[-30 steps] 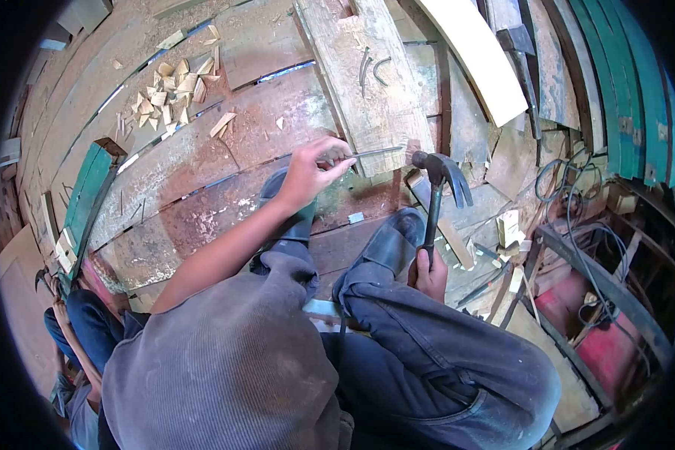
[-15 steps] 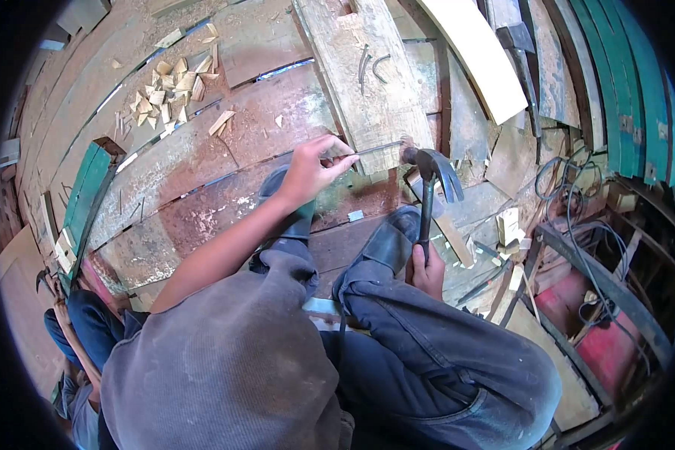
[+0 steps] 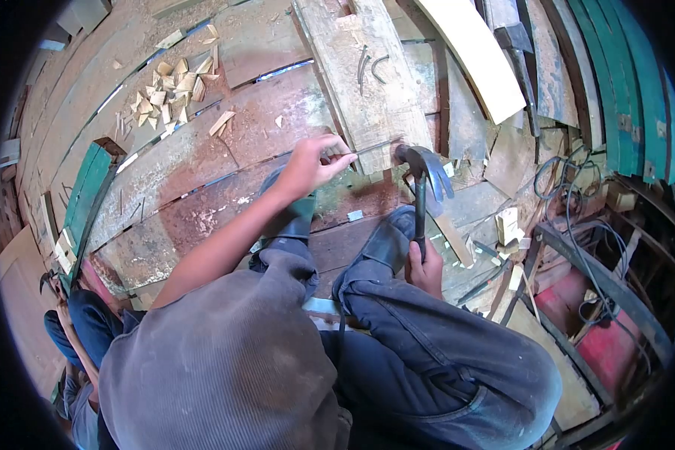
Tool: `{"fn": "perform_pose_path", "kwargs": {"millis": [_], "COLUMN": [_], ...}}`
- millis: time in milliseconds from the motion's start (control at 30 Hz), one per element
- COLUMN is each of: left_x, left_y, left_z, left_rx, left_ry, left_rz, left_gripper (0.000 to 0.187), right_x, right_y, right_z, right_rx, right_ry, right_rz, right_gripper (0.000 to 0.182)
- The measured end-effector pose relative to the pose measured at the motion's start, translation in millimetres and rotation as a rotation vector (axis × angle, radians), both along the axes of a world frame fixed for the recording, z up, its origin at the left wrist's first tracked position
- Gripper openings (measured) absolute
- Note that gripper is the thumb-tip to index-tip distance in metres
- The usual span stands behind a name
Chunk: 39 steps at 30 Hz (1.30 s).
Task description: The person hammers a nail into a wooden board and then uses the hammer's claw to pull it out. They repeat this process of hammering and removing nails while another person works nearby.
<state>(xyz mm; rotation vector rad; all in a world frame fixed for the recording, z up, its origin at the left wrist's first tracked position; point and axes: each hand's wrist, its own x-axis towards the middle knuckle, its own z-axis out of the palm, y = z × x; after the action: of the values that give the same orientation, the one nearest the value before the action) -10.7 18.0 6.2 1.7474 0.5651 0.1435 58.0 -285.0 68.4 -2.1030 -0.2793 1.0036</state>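
My left hand (image 3: 316,166) pinches one end of a thin dark nail (image 3: 376,146) that lies across the near end of a worn wooden board (image 3: 386,112). In my right hand (image 3: 425,268) is the handle of a claw hammer (image 3: 421,172). The hammer's head rests at or just above the nail's far end, by the board's right edge; whether they touch is hard to tell. Several bent nails (image 3: 364,69) lie farther up on the same board.
Wood offcuts (image 3: 165,91) are heaped at the upper left, near a green block (image 3: 90,193). A pale curved plank (image 3: 476,60) lies at the upper right. Black cable (image 3: 570,187) loops on the right. Another person's arm (image 3: 71,330) shows at the lower left.
The hammer head has shifted slightly left and up, onto the board's edge near the nail's end. My right hand has moved slightly left; my left hand has barely moved.
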Motion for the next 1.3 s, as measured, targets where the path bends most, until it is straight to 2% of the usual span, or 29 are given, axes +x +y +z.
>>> {"fn": "perform_pose_path", "kwargs": {"millis": [133, 233, 300, 367, 433, 500, 633, 733, 833, 867, 967, 1000, 1033, 1100, 1200, 1300], "left_x": [1, 2, 3, 3, 4, 3, 1, 3, 4, 5, 5, 3, 3, 3, 2, 3], "left_y": [2, 4, 5, 6, 5, 6, 7, 8, 8, 9, 10, 10, 9, 8, 9, 8], "left_z": [-1, -1, -1, 1, 3, 2, 3, 0, 3, 2, 4, 4, 5, 2, -4, -4], "left_rx": [0.016, 0.020, -0.001, -0.009, -0.020, -0.027, -0.005, 0.016, 0.009, 0.013, 0.004, -0.017, -0.039, -0.057, -0.038, -0.016], "left_ry": [-0.007, -0.004, 0.009, 0.024, 0.016, -0.001, 0.030, 0.032, 0.002, -0.008, -0.010, 0.008, 0.022, 0.041, 0.017, 0.010], "left_rz": [-0.028, -0.043, -0.046, -0.051, -0.054, -0.054, -0.063, -0.076, -0.067, -0.069, -0.070, -0.073, -0.077, -0.075, -0.070, -0.075], "left_gripper": [0.018, 0.018, 0.018, 0.019, 0.019, 0.019, 0.019, 0.019, 0.019, 0.018, 0.018, 0.018, 0.018, 0.018, 0.018, 0.017], "right_x": [5, 8, 11, 12, 19, 20, 18, 25, 21, 23, 24, 24, 22, 20, 21, 22], "right_y": [3, -13, -17, -8, 28, 30, 4, 1, 18, 30, 33, 28, 19, -2, -6, 35], "right_z": [7, -3, -5, 3, 18, 20, 27, 23, 24, 23, 37, 38, 38, 24, 11, 18], "right_rx": [0.030, 0.242, 0.171, 0.104, 0.025, -0.018, 0.112, 0.445, 0.036, 0.005, -0.065, -0.031, -0.029, 0.201, 0.220, -0.009], "right_ry": [-0.024, -0.315, -0.368, -0.298, -0.165, -0.145, -0.232, -0.232, -0.251, -0.263, -0.154, -0.251, -0.140, -0.281, -0.300, -0.189], "right_rz": [0.038, 0.167, 0.240, 0.239, 0.203, 0.161, 0.067, 0.105, 0.187, 0.254, 0.161, 0.184, 0.103, 0.143, 0.181, 0.247], "right_gripper": [0.029, 0.030, 0.034, 0.037, 0.028, 0.025, 0.023, 0.036, 0.025, 0.023, 0.021, 0.022, 0.023, 0.024, 0.025, 0.024]}}
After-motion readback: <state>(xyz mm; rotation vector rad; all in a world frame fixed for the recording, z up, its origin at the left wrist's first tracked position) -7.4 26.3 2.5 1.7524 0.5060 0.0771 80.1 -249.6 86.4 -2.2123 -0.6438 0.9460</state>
